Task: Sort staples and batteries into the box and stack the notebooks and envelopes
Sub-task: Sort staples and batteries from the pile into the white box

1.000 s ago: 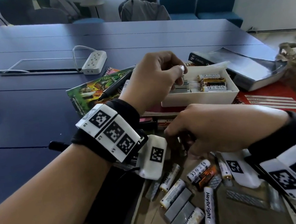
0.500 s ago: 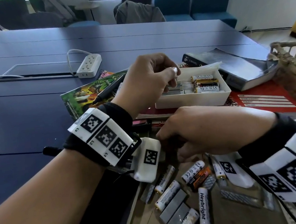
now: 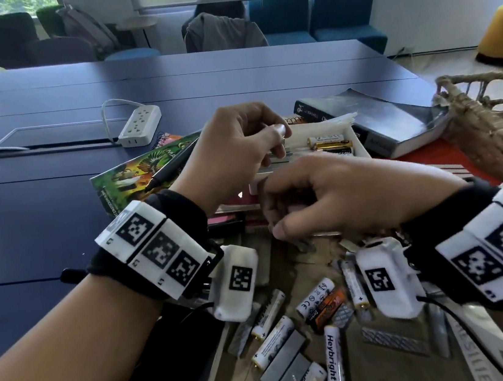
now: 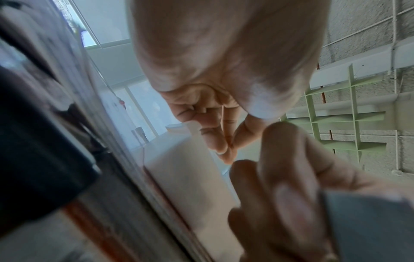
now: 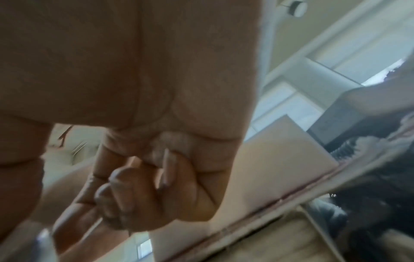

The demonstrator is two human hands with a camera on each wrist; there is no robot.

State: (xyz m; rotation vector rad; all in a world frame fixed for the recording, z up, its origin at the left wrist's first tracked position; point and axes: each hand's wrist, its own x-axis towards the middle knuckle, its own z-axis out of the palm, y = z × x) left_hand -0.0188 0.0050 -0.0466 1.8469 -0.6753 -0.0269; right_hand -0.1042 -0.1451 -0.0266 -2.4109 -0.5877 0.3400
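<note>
A white box (image 3: 363, 150) with batteries (image 3: 330, 144) and grey staple strips inside sits on stacked notebooks. My left hand (image 3: 280, 148) hovers over the box's left half, its curled fingers pinching a thin staple strip (image 4: 222, 120). Just in front of the box, my right hand (image 3: 276, 219) curls round another staple strip (image 5: 166, 168). Several loose batteries (image 3: 333, 358) and staple strips (image 3: 283, 358) lie on a brown envelope near me. A colourful notebook (image 3: 133, 177) lies to the left of the box and a red envelope (image 3: 431, 154) to its right.
A grey book (image 3: 387, 118) lies behind the box and a woven basket (image 3: 491, 126) stands at the right. A black marker (image 3: 173, 168) rests on the colourful notebook. A white power strip (image 3: 139, 125) sits further back on the blue table (image 3: 21, 204).
My right hand has lifted from the loose pile and come closer to the box front. The left hand has stayed over the box, fingers still curled.
</note>
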